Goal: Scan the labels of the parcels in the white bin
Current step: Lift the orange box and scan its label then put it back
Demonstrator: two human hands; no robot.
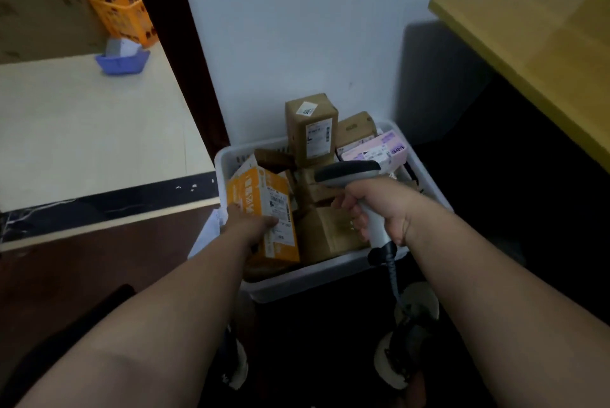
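A white bin [317,275] on the floor holds several parcels. My left hand [247,226] grips the near corner of an orange box [264,199] at the bin's left side, its white label facing up. My right hand [379,206] is wrapped around the handle of a grey barcode scanner [350,171], whose head points left over the brown boxes in the middle. A tall brown parcel [313,130] stands upright at the back. A pink parcel [373,152] lies at the back right.
A pale table [82,130] with a blue tray [123,61] and an orange basket [122,11] is to the left. A yellow tabletop [544,44] juts in at the right. The scanner's coiled cable [394,272] hangs toward my shoes [406,358].
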